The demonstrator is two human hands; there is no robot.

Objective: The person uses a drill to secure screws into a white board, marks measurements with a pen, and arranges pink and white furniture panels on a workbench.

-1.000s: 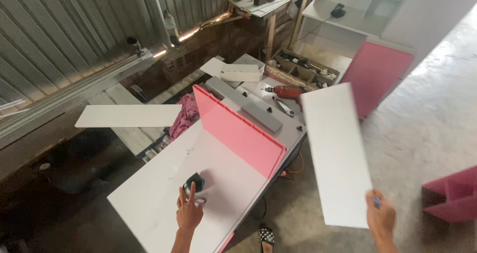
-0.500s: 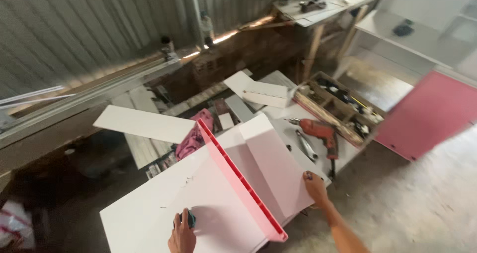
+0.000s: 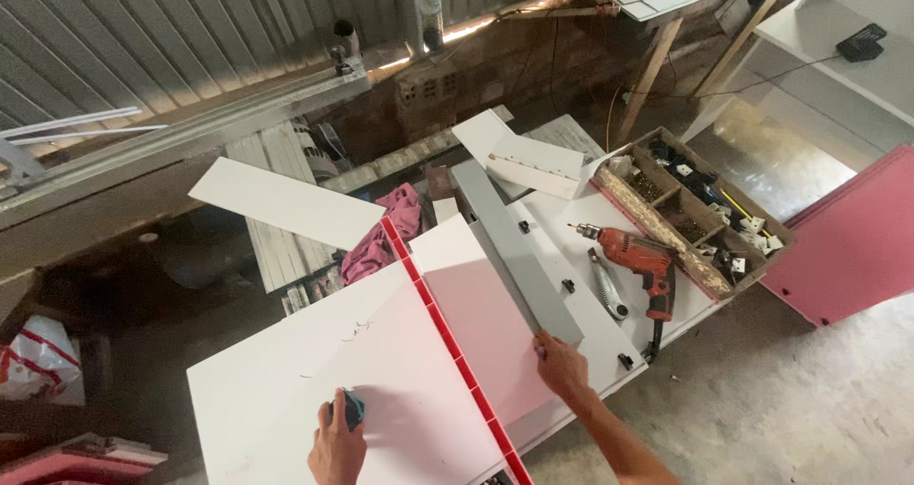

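Our left hand (image 3: 336, 444) closes around a small teal block (image 3: 352, 408) pressed on the smooth white panel (image 3: 314, 371). Our right hand (image 3: 562, 366), fingers together, grips the near end of a long grey board (image 3: 514, 249). One upright pink-edged panel (image 3: 447, 328) stands between them. Beyond lie one red drill (image 3: 643, 257) and a compartmented wooden tray (image 3: 695, 209).
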